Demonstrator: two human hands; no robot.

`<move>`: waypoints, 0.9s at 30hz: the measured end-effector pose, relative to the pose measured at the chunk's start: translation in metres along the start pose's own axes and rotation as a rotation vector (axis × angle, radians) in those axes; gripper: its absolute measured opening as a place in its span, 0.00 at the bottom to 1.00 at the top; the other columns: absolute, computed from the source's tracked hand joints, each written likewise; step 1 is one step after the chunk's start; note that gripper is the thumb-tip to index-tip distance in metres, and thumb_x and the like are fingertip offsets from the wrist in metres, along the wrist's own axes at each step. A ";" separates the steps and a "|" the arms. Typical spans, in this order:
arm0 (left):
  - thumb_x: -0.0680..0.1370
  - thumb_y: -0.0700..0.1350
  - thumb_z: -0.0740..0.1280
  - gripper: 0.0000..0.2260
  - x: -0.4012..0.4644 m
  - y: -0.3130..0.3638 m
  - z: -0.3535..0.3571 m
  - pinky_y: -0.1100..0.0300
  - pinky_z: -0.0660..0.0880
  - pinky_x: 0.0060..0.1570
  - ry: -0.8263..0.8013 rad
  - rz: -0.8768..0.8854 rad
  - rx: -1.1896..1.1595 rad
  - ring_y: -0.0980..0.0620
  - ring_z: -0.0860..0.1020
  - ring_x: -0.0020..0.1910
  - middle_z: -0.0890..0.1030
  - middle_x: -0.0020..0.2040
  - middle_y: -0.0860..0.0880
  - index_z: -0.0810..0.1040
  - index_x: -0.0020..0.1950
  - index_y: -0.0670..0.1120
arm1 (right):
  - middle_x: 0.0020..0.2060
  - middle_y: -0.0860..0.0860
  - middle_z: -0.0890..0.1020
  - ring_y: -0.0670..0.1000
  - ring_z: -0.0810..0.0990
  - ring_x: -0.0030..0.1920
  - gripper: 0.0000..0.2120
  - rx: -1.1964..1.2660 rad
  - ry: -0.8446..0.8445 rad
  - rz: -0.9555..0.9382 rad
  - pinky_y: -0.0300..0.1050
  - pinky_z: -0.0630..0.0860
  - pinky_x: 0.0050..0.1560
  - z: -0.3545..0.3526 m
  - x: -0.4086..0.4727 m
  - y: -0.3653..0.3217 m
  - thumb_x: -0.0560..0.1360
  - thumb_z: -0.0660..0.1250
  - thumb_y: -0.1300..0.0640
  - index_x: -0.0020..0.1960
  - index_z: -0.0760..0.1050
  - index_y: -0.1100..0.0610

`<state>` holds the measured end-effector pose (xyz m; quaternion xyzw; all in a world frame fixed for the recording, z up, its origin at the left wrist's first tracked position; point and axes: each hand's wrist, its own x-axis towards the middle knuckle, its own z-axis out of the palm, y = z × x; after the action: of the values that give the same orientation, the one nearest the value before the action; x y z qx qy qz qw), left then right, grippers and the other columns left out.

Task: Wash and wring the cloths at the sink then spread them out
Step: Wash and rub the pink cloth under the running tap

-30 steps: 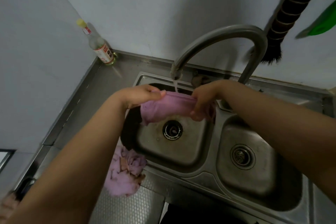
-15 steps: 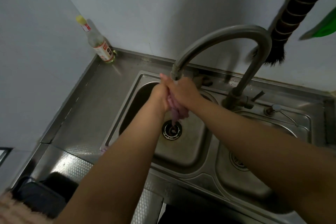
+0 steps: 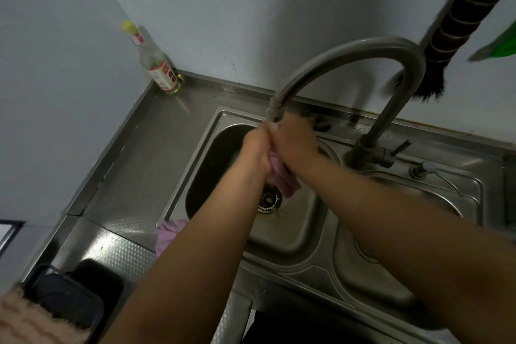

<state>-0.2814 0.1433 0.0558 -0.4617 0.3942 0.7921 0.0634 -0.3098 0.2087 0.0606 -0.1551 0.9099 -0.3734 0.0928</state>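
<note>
A single wide-angle view is taken from head height, directed forward and steeply down into the left basin of the sink (image 3: 293, 234). The faucet (image 3: 363, 50) is seen close, from above; straight edges are bowed by the lens.

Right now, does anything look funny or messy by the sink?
Yes: a second pink cloth is draped over the front-left rim of the steel sink, bunched rather than spread. Nothing else looks spilled or broken.
</note>
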 end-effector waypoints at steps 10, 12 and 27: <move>0.80 0.61 0.58 0.26 0.004 0.038 -0.046 0.46 0.75 0.57 -0.297 -0.058 0.189 0.40 0.81 0.49 0.82 0.48 0.37 0.78 0.53 0.38 | 0.41 0.60 0.80 0.55 0.77 0.42 0.19 0.001 -0.473 -0.052 0.45 0.68 0.42 -0.018 0.015 0.029 0.81 0.56 0.50 0.38 0.76 0.59; 0.74 0.62 0.64 0.28 0.007 0.053 -0.061 0.48 0.78 0.52 -0.285 -0.043 0.263 0.40 0.82 0.48 0.83 0.48 0.37 0.76 0.54 0.36 | 0.41 0.55 0.81 0.52 0.78 0.40 0.20 -0.055 -0.718 -0.030 0.44 0.73 0.41 -0.026 0.013 0.032 0.77 0.61 0.43 0.48 0.79 0.60; 0.64 0.57 0.79 0.38 0.012 0.045 -0.092 0.53 0.78 0.55 -0.590 0.060 0.662 0.42 0.80 0.56 0.81 0.56 0.38 0.73 0.65 0.35 | 0.33 0.50 0.83 0.47 0.81 0.35 0.12 0.827 -0.647 0.286 0.42 0.76 0.41 -0.025 0.034 0.047 0.73 0.64 0.61 0.35 0.83 0.54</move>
<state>-0.2468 0.0470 0.0475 -0.1591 0.6050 0.7225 0.2943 -0.3584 0.2449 0.0429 -0.0872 0.6242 -0.6171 0.4711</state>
